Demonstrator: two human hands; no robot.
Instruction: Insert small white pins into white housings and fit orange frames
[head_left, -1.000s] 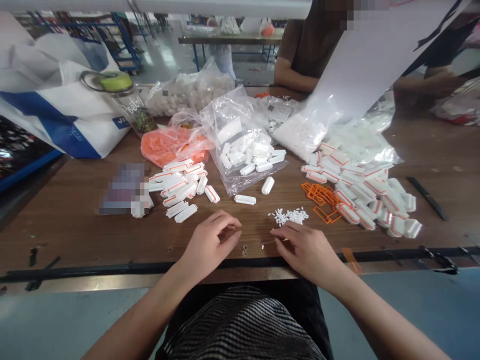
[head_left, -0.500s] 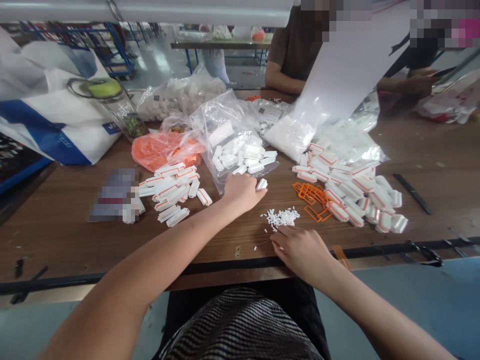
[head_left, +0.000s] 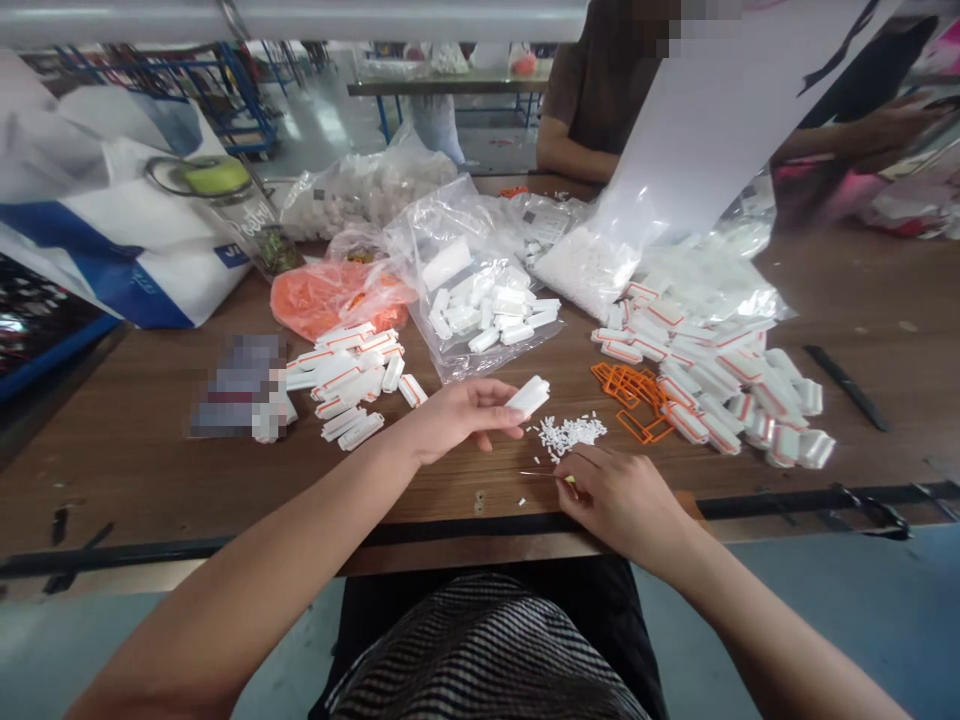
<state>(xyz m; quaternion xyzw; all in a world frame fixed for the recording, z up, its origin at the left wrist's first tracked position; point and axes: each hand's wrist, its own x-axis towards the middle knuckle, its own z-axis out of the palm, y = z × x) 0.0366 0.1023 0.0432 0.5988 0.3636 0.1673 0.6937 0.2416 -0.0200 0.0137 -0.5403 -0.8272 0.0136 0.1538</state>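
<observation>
Between thumb and fingers, my left hand (head_left: 469, 418) grips a white plastic housing (head_left: 529, 397), tilted up off the table. Closed just right of it, my right hand (head_left: 619, 498) pinches a thin needle-like tool (head_left: 537, 474) whose point faces left; a bit of yellow shows at the fingers. A small heap of tiny white pieces (head_left: 570, 434) lies between and beyond the hands. Orange frames (head_left: 626, 385) lie loosely stacked behind my right hand. More white housings (head_left: 510, 305) rest on an opened clear bag. Housings with orange edging form a left pile (head_left: 349, 375) and a right pile (head_left: 712, 375).
At the back stand an orange bag (head_left: 322, 300), a bag of white bits (head_left: 589, 265), a green-lidded bottle (head_left: 240, 210) and a white-and-blue bag (head_left: 135, 230). A black strip (head_left: 847, 388) lies right. Two people sit across the wooden table (head_left: 225, 490).
My left hand has drawn back from the clear bag toward me, bringing a white housing closer to my right hand. My right hand stays near the heap with the thin tool.
</observation>
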